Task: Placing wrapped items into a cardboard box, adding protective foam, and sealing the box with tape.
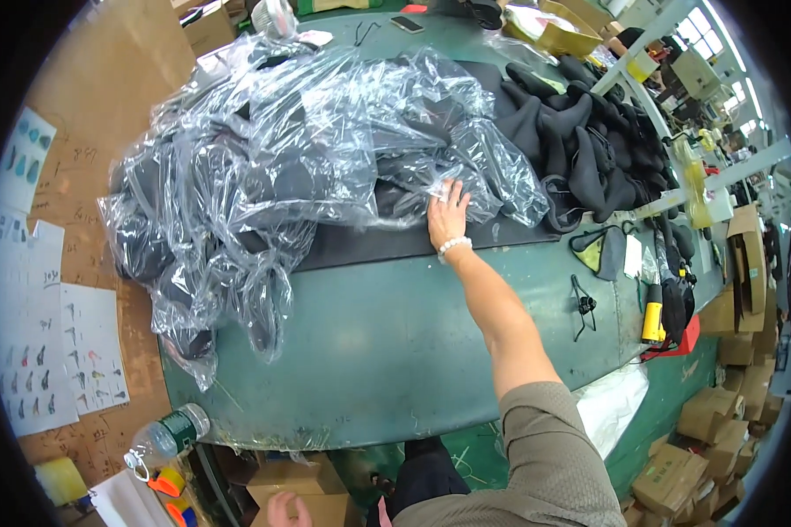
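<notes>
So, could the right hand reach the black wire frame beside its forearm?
Probably yes: the right hand rests on clear plastic, with bare green tabletop leading to the black wire frame.

bagged pile (272, 167): spreading over the table's (351, 369) left and middle, partly covering a mat (369, 247)
right hand (449, 217): resting on the pile's near right side
unbagged pieces (586, 167): heaping right of the pile
phone (407, 24): lying behind the pile
wire piece (583, 306): lying nearer, right of the right hand
bottle (165, 437): lying by the near left corner
paper sheets (31, 351): hanging at left
floor cartons (672, 479): sitting right of the table
</notes>
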A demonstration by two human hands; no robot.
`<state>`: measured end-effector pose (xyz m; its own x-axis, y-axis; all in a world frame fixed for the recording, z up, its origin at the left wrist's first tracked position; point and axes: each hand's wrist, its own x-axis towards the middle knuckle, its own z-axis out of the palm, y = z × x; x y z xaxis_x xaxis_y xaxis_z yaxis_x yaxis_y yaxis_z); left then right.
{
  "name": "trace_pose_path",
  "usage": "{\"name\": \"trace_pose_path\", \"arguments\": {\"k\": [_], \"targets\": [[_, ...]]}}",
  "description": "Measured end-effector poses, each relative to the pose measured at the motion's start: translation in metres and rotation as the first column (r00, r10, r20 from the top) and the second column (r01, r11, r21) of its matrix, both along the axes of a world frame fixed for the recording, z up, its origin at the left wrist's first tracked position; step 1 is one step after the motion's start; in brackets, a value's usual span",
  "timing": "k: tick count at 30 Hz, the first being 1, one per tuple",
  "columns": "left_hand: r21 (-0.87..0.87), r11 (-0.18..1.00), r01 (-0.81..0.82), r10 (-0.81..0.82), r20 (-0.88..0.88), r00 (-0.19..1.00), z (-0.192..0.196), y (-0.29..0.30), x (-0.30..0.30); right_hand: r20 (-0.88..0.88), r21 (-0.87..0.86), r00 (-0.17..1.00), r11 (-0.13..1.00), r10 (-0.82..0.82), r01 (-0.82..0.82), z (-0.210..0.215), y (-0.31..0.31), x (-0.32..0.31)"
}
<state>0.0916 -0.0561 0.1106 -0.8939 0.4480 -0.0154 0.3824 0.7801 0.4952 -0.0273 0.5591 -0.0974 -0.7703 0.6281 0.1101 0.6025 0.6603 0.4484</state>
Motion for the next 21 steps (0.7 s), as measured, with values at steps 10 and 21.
{"name": "trace_pose_path", "arguments": {"k": [10, 21], "targets": [[0.265, 0.958, 0.109, -0.214, 0.407, 0.888, -0.070, 0.099, 0.017, -0.475, -0.487, 0.877, 0.852, -0.073, -0.193, 0.055, -0.150, 0.178], [0.466, 0.850, -0.246, -0.031, 0.510, 0.860, 0.008, 0.039, 0.034, -0.127, -0.885, 0.976, -0.424, -0.176, -0.192, 0.207, -0.407, 0.199]]}}
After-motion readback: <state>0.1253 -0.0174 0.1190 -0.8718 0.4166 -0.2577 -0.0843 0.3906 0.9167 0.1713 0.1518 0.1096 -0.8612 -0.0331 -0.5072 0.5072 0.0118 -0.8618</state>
